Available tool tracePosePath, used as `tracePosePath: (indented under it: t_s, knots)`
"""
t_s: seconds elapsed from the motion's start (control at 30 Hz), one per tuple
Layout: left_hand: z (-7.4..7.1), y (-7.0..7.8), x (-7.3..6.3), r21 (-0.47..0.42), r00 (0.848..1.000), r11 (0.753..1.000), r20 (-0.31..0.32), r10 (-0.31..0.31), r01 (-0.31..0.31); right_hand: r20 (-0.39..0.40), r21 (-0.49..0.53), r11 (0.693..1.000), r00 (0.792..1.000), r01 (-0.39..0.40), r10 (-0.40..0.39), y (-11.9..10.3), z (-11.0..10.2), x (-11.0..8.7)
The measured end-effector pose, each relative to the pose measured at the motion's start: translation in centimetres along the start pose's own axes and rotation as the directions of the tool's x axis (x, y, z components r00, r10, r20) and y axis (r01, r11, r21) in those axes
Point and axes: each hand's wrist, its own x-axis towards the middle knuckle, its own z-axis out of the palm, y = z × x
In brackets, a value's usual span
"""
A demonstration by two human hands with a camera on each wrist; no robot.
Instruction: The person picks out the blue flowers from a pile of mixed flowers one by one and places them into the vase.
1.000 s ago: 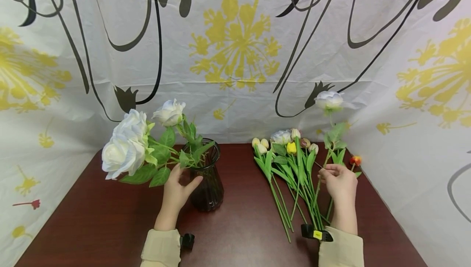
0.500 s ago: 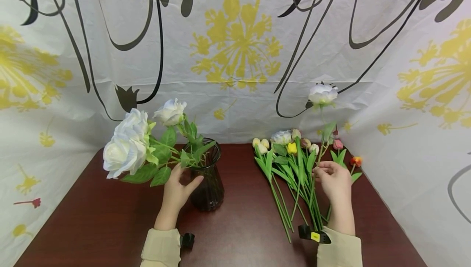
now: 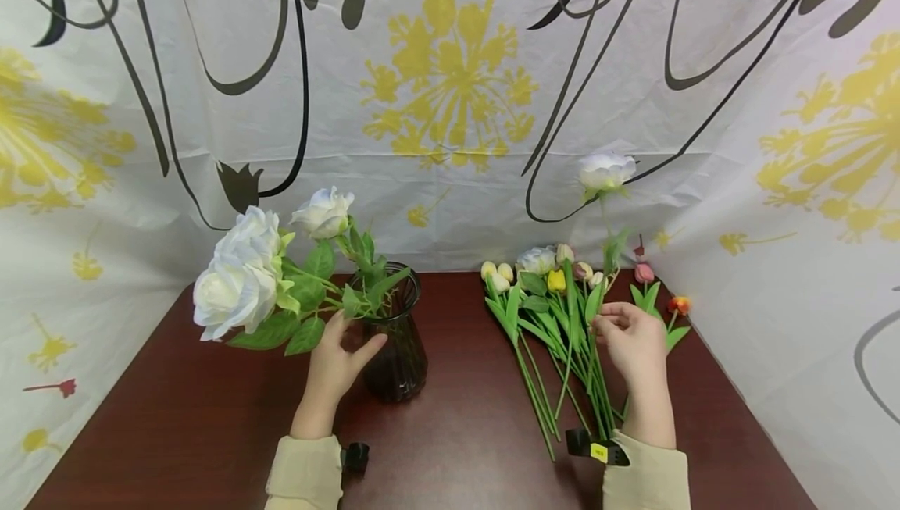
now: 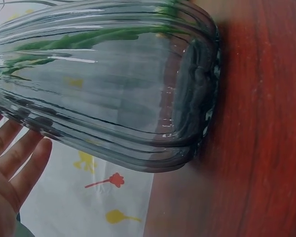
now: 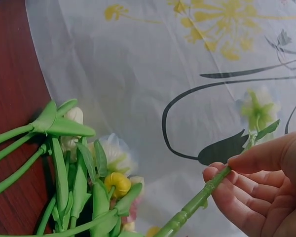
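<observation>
My right hand (image 3: pixel 638 346) pinches the green stem of an artificial white rose (image 3: pixel 606 171) between thumb and fingers. The bloom stands upright above the other flowers, and the right wrist view shows its thick stem (image 5: pixel 190 210) slanting through the fingertips. On the left, my left hand (image 3: pixel 336 365) rests its spread fingers against a dark ribbed glass vase (image 3: pixel 399 365). Its thumb is stretched out in front of the glass. Several white roses (image 3: pixel 239 283) stand in the vase, leaning left over the hand. Green stems show through the glass in the left wrist view.
Artificial tulips lie in a bunch on the brown table (image 3: pixel 464 432), among them a yellow tulip (image 3: pixel 556 280). Another pale rose (image 3: pixel 537 259) lies with them. Farther right lie a pink tulip (image 3: pixel 643 273) and an orange tulip (image 3: pixel 679 305). Patterned cloth (image 3: pixel 450 213) encloses the table.
My right hand has moved left with the white rose, whose bloom has risen slightly and shifted left. The pink tulip behind it has come into view. My left hand stays at the vase.
</observation>
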Motion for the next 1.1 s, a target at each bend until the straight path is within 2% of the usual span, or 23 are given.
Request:
tracePosePath:
  t_s: [0.33, 0.5, 0.6, 0.73, 0.87, 0.97, 1.1]
  knots:
    - [-0.7, 0.3, 0.6, 0.038, 0.994, 0.993, 0.007, 0.111, -0.111, 0.028, -0.01, 1.0, 0.999, 0.025, -0.025, -1.2, 0.1, -0.5]
    - [-1.1, 0.6, 0.8, 0.068, 0.988, 0.986, 0.044, 0.148, -0.151, 0.041, -0.005, 0.999, 0.998, 0.045, -0.045, -1.8, 0.1, -0.8]
    - [-1.3, 0.9, 0.8, 0.09, 0.987, 0.984, 0.061, 0.148, -0.153, 0.04, -0.016, 0.998, 0.997, 0.062, -0.062, -2.1, 0.1, -1.1]
    - [-1.6, 1.4, 0.9, 0.12, 0.99, 0.986, 0.087, 0.107, -0.117, 0.043, -0.027, 0.996, 0.996, 0.084, -0.082, -2.6, 0.1, -1.4]
    - [-1.9, 2.0, 0.9, 0.161, 0.991, 0.987, 0.132, 0.009, -0.03, 0.049, -0.02, 0.995, 0.994, 0.102, -0.101, -3.1, 0.1, -1.8]
    - [-2.3, 2.7, 0.8, 0.187, 0.98, 0.981, 0.179, -0.086, 0.052, 0.049, -0.024, 0.992, 0.991, 0.122, -0.121, -3.5, 0.2, -2.1]
    - [-2.8, 3.5, 0.9, 0.223, 0.961, 0.969, 0.224, -0.16, 0.109, 0.049, -0.025, 0.987, 0.986, 0.159, -0.158, -4.0, 0.3, -2.5]
